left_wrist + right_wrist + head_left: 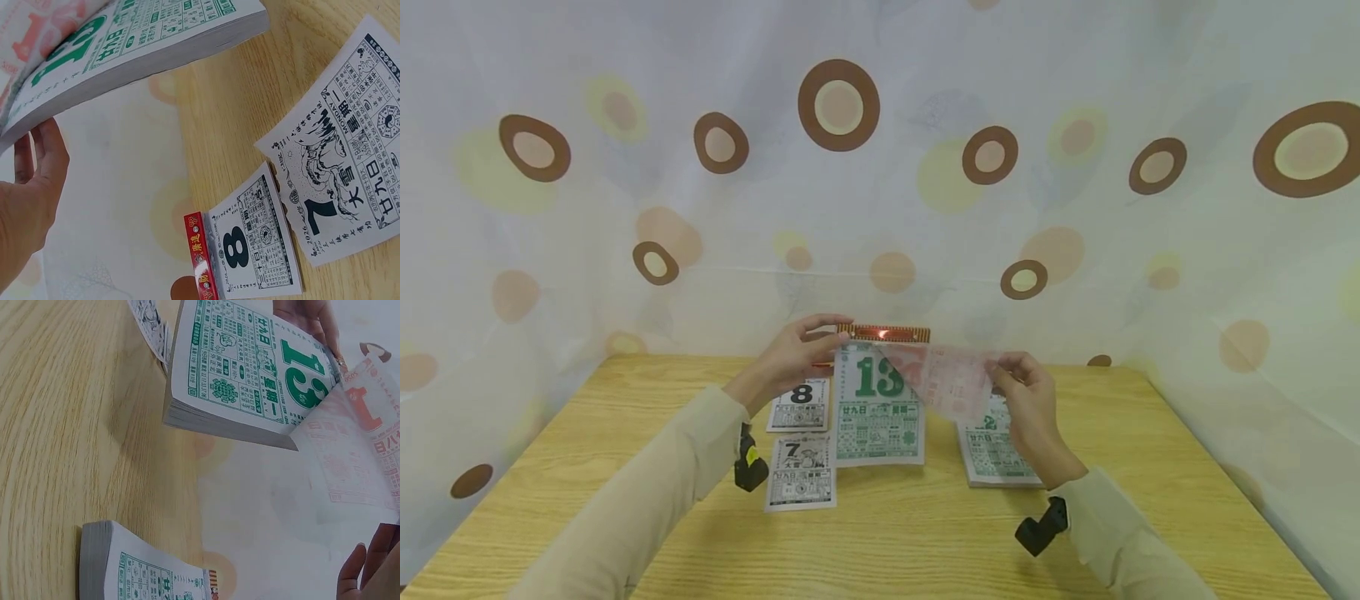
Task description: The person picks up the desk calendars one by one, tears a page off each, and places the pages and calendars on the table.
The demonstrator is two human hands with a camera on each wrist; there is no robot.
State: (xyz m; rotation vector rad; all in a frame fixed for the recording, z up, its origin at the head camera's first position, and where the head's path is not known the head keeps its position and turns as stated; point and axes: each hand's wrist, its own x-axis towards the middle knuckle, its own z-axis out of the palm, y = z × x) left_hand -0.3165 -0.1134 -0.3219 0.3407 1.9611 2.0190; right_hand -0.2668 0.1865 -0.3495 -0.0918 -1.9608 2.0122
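Observation:
My left hand (790, 358) grips a thick tear-off calendar (880, 437) by the upper left corner, beside its gold and red top strip (891, 333). The calendar is raised off the table, its top leaf showing a green 13. With thumb and fingers, my right hand (1030, 400) pinches a thin red-printed page (958, 387), pulled diagonally to the right across the calendar's upper part. In the right wrist view the page (350, 456) looks sheer and slants away from the green leaf. In the left wrist view, fingers of the left hand (31, 194) go behind the calendar's edge.
A second thick green-printed calendar (1000, 458) lies under my right hand on the wooden table (887, 542). On the left are a small calendar (250, 244) showing a black 8 and a paper sheet (350, 169) with a 7. A dotted curtain (880, 208) hangs behind.

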